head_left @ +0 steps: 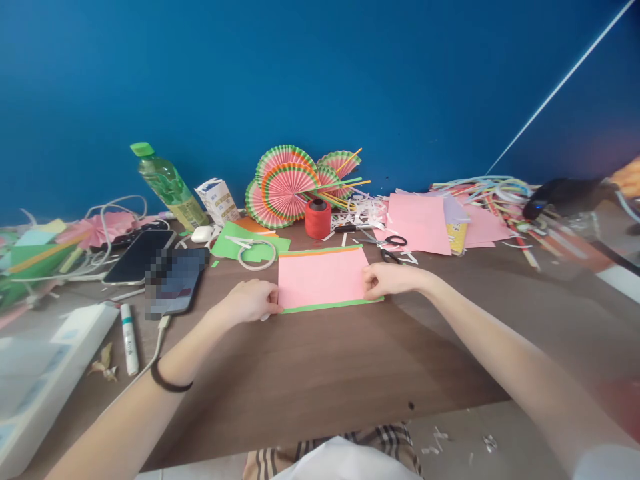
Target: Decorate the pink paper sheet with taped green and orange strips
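Observation:
A pink paper sheet with green strips along its long edges and an orange strip near the far one lies on the brown table. My left hand pinches its left edge near the lower corner. At the right edge, my right hand grips the paper with closed fingers. Just beyond the sheet stands a red thread spool. Black-handled scissors lie behind my right hand, and a coiled white cable rests on green paper to the left.
Folded paper fans lean near the blue wall. Leftward are a green bottle, a small carton, two phones, a marker and a white power strip. Pink sheets and paper strips lie at the back right.

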`<state>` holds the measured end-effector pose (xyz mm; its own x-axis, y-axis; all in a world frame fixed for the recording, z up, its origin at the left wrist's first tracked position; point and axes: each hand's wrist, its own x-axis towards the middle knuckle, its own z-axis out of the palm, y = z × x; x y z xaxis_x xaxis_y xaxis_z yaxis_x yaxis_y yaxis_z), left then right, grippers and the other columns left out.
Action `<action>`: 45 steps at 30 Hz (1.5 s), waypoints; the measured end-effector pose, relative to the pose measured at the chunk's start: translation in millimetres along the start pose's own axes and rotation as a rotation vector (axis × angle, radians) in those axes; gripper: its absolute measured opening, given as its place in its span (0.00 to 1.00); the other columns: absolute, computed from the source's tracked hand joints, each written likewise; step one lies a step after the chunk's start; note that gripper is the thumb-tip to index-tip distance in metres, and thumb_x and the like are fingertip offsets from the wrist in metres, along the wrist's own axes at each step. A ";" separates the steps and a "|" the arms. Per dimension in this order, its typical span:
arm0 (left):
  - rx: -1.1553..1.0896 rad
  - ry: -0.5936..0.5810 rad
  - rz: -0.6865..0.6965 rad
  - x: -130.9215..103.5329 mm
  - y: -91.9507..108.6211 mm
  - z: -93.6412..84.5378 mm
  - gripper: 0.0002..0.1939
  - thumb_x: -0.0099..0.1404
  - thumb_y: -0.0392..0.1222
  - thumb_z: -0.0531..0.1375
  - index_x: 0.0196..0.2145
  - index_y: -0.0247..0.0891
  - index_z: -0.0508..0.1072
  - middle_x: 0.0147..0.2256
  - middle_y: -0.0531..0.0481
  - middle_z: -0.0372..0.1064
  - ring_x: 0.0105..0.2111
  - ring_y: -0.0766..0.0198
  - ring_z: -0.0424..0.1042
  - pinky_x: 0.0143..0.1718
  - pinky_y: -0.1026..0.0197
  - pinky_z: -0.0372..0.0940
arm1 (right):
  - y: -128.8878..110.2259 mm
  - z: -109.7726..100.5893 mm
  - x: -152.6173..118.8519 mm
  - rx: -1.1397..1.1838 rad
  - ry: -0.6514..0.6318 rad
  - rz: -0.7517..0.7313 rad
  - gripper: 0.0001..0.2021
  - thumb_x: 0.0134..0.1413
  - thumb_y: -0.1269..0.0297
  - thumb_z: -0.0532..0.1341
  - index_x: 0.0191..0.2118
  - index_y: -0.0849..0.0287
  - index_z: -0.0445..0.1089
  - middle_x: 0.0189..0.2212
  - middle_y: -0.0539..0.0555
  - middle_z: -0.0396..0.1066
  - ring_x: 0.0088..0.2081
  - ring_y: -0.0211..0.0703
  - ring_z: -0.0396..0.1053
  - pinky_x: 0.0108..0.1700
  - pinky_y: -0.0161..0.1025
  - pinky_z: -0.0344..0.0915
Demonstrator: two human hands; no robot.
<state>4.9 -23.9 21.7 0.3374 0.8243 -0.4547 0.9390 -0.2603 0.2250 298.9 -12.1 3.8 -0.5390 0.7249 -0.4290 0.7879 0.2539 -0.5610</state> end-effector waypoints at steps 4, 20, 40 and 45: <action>0.002 -0.011 0.007 -0.1 -0.5 0.1 0.09 0.51 0.46 0.56 0.19 0.40 0.64 0.21 0.56 0.70 0.26 0.64 0.66 0.26 0.64 0.51 | 0.4 0.0 0.6 0.000 -0.010 0.007 0.06 0.37 0.64 0.59 0.21 0.62 0.66 0.26 0.51 0.64 0.27 0.36 0.61 0.29 0.32 0.57; 0.032 0.018 -0.001 -0.9 0.6 1.3 0.08 0.51 0.44 0.56 0.19 0.40 0.64 0.21 0.56 0.70 0.28 0.63 0.67 0.27 0.64 0.53 | 0.3 -2.4 0.0 -0.172 -0.001 0.147 0.11 0.37 0.57 0.61 0.22 0.60 0.67 0.23 0.51 0.68 0.26 0.38 0.63 0.26 0.32 0.54; 0.085 0.183 0.086 -9.2 -9.1 5.7 0.06 0.53 0.41 0.56 0.21 0.39 0.67 0.25 0.52 0.68 0.32 0.60 0.66 0.30 0.62 0.53 | 1.3 -8.2 -11.6 -0.237 0.108 0.232 0.14 0.33 0.53 0.64 0.20 0.58 0.63 0.20 0.49 0.67 0.24 0.38 0.62 0.24 0.33 0.51; 0.050 0.261 0.212 -2.3 21.1 -4.1 0.08 0.56 0.36 0.52 0.24 0.38 0.68 0.27 0.50 0.69 0.31 0.63 0.66 0.31 0.63 0.55 | -37.5 -0.4 3.4 -0.238 0.172 0.037 0.12 0.38 0.56 0.62 0.19 0.59 0.65 0.22 0.50 0.68 0.26 0.37 0.63 0.26 0.32 0.51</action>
<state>23.6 -29.3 31.0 0.5031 0.8483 -0.1651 0.8540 -0.4586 0.2457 267.7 -18.8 23.7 -0.4658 0.8295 -0.3081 0.8650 0.3534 -0.3563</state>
